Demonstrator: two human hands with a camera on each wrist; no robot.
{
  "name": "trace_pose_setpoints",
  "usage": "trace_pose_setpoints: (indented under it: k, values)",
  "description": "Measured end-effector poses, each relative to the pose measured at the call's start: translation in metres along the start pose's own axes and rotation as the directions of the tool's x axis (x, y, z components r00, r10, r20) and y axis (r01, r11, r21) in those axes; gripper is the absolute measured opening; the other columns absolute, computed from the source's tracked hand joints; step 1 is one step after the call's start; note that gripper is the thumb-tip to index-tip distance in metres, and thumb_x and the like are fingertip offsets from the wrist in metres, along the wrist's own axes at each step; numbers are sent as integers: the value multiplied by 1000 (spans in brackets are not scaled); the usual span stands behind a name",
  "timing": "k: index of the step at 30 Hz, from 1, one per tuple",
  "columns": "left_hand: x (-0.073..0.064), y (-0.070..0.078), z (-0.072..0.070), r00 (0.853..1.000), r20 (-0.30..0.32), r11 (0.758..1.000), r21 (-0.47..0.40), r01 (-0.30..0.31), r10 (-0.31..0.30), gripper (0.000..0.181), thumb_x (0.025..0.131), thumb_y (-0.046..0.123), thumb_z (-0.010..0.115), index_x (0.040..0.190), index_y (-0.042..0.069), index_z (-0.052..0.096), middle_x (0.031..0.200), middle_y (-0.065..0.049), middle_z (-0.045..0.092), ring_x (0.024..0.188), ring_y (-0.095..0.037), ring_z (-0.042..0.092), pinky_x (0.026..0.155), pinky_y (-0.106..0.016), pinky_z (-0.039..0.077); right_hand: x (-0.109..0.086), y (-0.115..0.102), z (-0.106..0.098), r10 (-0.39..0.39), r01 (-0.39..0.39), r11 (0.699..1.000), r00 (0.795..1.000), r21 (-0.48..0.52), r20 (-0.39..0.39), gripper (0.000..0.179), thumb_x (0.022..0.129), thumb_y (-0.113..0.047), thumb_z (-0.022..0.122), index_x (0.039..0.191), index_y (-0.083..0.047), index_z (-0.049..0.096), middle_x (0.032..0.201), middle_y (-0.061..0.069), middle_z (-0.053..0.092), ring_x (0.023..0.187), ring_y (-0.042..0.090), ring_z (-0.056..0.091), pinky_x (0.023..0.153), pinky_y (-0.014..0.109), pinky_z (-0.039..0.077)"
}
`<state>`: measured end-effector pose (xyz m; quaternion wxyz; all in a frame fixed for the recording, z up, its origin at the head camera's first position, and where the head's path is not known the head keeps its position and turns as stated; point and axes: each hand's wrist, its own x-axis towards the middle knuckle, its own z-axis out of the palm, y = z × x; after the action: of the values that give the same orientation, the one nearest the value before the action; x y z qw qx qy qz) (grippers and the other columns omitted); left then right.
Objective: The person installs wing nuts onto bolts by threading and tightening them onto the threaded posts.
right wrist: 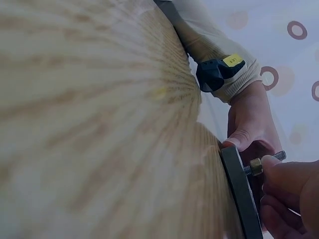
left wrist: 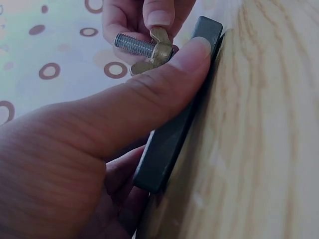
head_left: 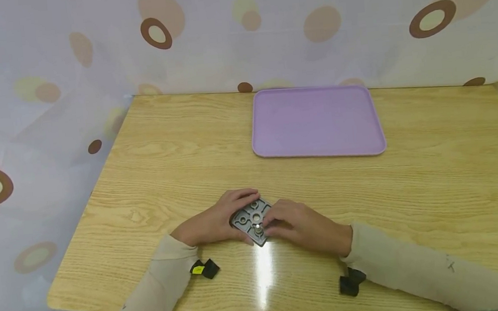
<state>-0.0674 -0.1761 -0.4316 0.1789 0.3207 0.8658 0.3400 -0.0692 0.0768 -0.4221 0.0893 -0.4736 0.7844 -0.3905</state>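
Note:
A square grey metal plate [head_left: 249, 211] with round holes and raised ribs lies turned cornerwise at the near middle of the table. My left hand [head_left: 215, 222] grips it by its edges, thumb along the near side. From the plate's near right part a threaded bolt [left wrist: 133, 46] stands up, carrying a brass wing nut [left wrist: 160, 54]. Thumb and fingers of my right hand [head_left: 303, 225] pinch the wing nut. Seen from the right wrist, the nut [right wrist: 255, 167] sits partway along the bolt, above the plate [right wrist: 240, 191], with thread showing on both sides.
A purple tray [head_left: 318, 121] lies at the back of the wooden table [head_left: 163, 153], against a patterned curtain [head_left: 206, 39]. Small black devices [head_left: 349, 285] are strapped at both wrists, low over the tabletop.

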Motion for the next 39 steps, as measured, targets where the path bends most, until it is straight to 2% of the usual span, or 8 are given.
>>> trace_pose_setpoints:
  k: [4, 9, 16, 23, 34, 39]
  values:
    - [0, 1, 0, 1000, 6, 1000, -7, 5, -5, 96, 72, 47, 75, 148, 17, 26, 150, 5, 18, 131, -11, 19, 101, -35, 29, 1, -3, 1, 29, -30, 1000, 999, 7, 31, 32, 90, -27, 61, 120, -15, 60, 115, -9, 57, 105, 8, 50, 88, 28, 43]
    - [0, 1, 0, 1000, 5, 1000, -14, 4, -4, 96, 72, 47, 75, 148, 16, 25, 151, 5, 17, 131, -11, 18, 101, -35, 29, 3, -2, 3, -5, 5, 1000, 999, 0, 53, 35, 92, -26, 60, 124, -14, 58, 123, -8, 53, 113, 7, 46, 91, 29, 42]
    - [-3, 2, 1, 1000, 4, 1000, -6, 6, -6, 96, 71, 45, 77, 148, 14, 27, 151, 2, 19, 132, -15, 19, 101, -36, 29, 5, -2, 7, -42, 42, 999, 999, -21, 27, 29, 91, -23, 61, 118, -13, 61, 118, -6, 57, 110, 7, 49, 91, 28, 41]
    - [-3, 1, 0, 1000, 2, 1000, -3, 2, -2, 95, 73, 45, 75, 148, 15, 26, 150, 4, 19, 131, -12, 19, 102, -35, 28, 2, -1, 5, -23, 23, 997, 1000, -68, -10, 19, 92, -19, 60, 110, -16, 65, 108, -9, 60, 100, 5, 52, 86, 26, 44]
    - [-4, 0, -1, 1000, -3, 1000, 3, -1, 1, 94, 72, 45, 76, 147, 15, 28, 150, 3, 20, 133, -14, 19, 102, -35, 28, 1, 0, 2, -28, 28, 998, 1000, -48, -1, 9, 92, -19, 60, 98, -20, 66, 99, -13, 59, 93, 2, 53, 82, 24, 45]
    - [-4, 0, -2, 1000, -4, 1000, -2, 1, -1, 94, 73, 45, 75, 147, 15, 27, 150, 3, 20, 133, -13, 19, 102, -36, 28, 3, 0, 4, -32, 33, 999, 999, -20, 13, 11, 91, -21, 61, 100, -21, 66, 100, -13, 59, 92, 2, 52, 80, 24, 45]
